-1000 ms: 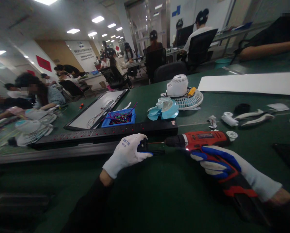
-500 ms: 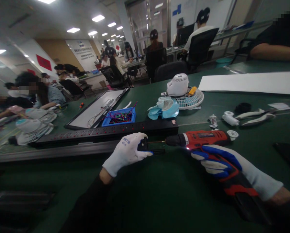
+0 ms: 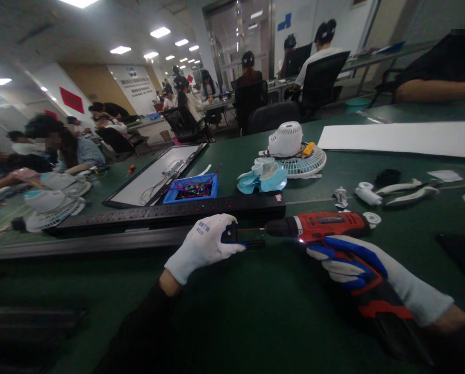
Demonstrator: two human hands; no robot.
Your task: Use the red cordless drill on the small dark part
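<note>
My left hand [image 3: 205, 241], in a white glove, grips the right end of a long black bar [image 3: 111, 243] that lies along the table. Its thumb and fingers close round the dark end piece. In a white and blue glove, my right hand [image 3: 353, 259] is wrapped round the handle of a red and black cordless drill [image 3: 331, 224]. The drill lies level and points left, its small light lit. Its thin bit [image 3: 251, 229] reaches the bar's end by my left fingers; the contact at the tip is hidden.
Behind the bar lies a black power strip [image 3: 248, 205]. Beyond are a blue tray [image 3: 170, 195] of wires, light-blue fan blades [image 3: 273, 179], and a white fan housing [image 3: 285, 139]. Pliers [image 3: 409, 196] rest at right, near a white panel [image 3: 407, 137]. Several people sit around.
The view has tilted up very slightly. Both hands, the drill and the bar keep the same positions relative to each other.
</note>
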